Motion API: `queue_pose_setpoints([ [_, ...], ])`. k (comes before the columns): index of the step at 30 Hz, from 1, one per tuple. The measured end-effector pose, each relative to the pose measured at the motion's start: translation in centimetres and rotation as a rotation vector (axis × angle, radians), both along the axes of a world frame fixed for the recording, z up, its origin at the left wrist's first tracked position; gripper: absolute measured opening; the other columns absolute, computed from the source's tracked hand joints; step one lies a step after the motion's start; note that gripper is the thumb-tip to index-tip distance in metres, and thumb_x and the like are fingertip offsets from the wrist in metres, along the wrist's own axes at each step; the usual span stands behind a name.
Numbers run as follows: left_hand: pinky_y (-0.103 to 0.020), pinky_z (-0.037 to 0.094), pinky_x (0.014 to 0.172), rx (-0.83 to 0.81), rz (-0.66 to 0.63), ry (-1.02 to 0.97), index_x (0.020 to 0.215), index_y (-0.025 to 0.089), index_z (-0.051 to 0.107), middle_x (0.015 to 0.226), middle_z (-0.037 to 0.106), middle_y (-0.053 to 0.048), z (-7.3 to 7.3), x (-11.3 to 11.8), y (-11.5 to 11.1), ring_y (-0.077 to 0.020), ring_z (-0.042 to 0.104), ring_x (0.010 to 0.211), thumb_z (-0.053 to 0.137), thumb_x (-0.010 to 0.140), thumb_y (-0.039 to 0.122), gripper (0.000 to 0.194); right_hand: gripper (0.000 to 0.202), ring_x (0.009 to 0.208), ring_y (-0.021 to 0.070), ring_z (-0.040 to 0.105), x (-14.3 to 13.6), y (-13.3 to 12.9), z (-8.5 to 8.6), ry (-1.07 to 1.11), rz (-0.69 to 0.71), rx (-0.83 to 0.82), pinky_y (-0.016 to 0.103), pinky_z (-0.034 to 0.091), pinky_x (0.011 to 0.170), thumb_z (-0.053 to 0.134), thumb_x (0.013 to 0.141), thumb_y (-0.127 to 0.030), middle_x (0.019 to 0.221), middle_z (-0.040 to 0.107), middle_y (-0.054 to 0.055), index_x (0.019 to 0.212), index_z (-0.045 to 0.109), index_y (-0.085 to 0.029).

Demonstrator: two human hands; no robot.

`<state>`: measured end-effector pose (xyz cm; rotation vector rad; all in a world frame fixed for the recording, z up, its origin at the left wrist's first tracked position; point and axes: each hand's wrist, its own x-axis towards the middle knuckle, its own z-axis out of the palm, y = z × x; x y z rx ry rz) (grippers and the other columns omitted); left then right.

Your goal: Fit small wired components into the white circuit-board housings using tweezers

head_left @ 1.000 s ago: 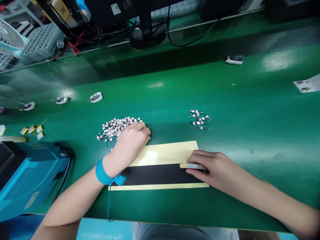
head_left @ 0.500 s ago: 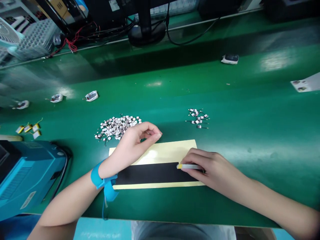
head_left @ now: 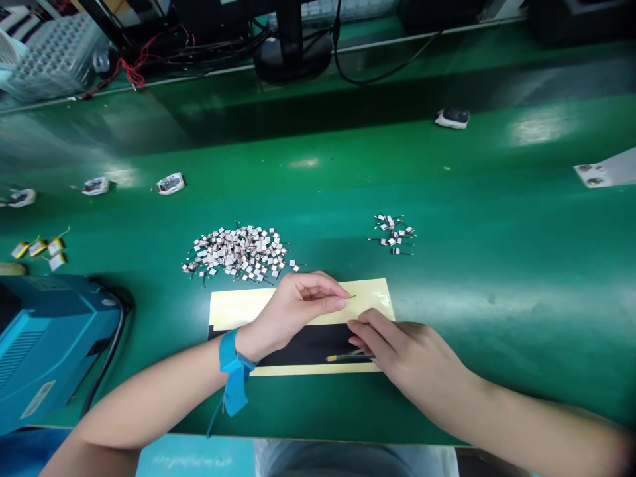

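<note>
My left hand (head_left: pixel 303 308), with a blue strap (head_left: pixel 233 364) at its wrist, pinches a small part whose thin dark wire end (head_left: pixel 352 296) sticks out past the fingertips. The rest of that part is hidden. My right hand (head_left: pixel 397 344) is closed just beside it, thumb and forefinger together over the black strip (head_left: pixel 303 344). A slim yellow-tipped tool (head_left: pixel 342 358) juts from under its fingers; its exact kind is unclear. Beneath both hands lies a pale yellow sheet (head_left: pixel 238 305) bearing the black strip.
A heap of small silvery parts with wires (head_left: pixel 238 252) lies behind my left hand, and a smaller group (head_left: pixel 395 232) farther right. A blue machine (head_left: pixel 44 351) stands left. White-cased devices (head_left: pixel 170 184) and yellow-wrapped pieces (head_left: pixel 37 248) are at the left; a monitor stand (head_left: pixel 292 59) is behind.
My left hand has moved right and toward me, from near the heap to close beside my right hand. The yellow-tipped tool has dropped lower in my right hand, whose fingertips now pinch above it.
</note>
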<state>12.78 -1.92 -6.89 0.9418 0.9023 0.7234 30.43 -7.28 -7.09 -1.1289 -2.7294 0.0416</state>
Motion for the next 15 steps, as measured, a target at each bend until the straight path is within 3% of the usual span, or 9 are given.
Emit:
queue_pose_setpoints([
  [5,-0.017,0.046,0.074,0.122,-0.053,0.018,0.080,0.016,0.069,0.086,0.058,-0.004,-0.1,-0.1,-0.2,-0.0104,0.057,0.083,0.063,0.074,0.012,0.009,0.006,0.041,0.0135,0.049,0.2,0.3,-0.1,0.089,-0.073,-0.104,0.028,0.031,0.037,0.060,0.073,-0.008,0.072,0.057,0.002,0.074,0.058,-0.014],
  [8,-0.020,0.045,0.083,0.174,-0.091,0.010,0.089,0.020,0.067,0.095,0.056,-0.005,-0.3,-0.2,-0.3,-0.0135,0.055,0.096,0.060,0.077,0.012,0.017,0.020,0.051,0.0117,0.055,0.7,1.0,-0.1,0.231,-0.123,-0.384,0.023,0.036,0.043,0.064,0.066,-0.002,0.077,0.059,0.000,0.079,0.059,-0.015],
  [10,-0.020,0.044,0.083,0.201,-0.104,0.038,0.093,0.022,0.066,0.097,0.055,-0.005,-0.5,-0.3,-0.2,-0.0137,0.054,0.099,0.058,0.078,0.013,0.019,0.016,0.057,0.0095,0.055,1.1,1.6,0.2,0.403,-0.182,-0.590,0.019,0.037,0.048,0.063,0.069,-0.002,0.076,0.059,-0.002,0.076,0.059,-0.016],
  [12,-0.019,0.045,0.080,0.257,-0.102,0.104,0.093,0.022,0.066,0.097,0.055,-0.005,-0.5,-0.3,-0.2,-0.0124,0.054,0.096,0.057,0.080,0.013,0.018,0.007,0.054,0.0075,0.049,1.4,2.2,0.6,0.586,-0.264,-0.763,0.018,0.034,0.047,0.058,0.076,-0.011,0.072,0.059,-0.002,0.072,0.058,-0.017],
  [15,-0.016,0.046,0.070,0.418,-0.043,0.242,0.089,0.019,0.067,0.090,0.055,-0.005,-0.4,-0.1,-0.5,-0.0100,0.055,0.085,0.057,0.079,0.013,0.015,0.014,0.048,0.0073,0.037,1.5,2.9,1.2,0.772,-0.419,-0.941,0.021,0.027,0.044,0.055,0.079,-0.028,0.074,0.058,0.000,0.071,0.059,-0.017],
])
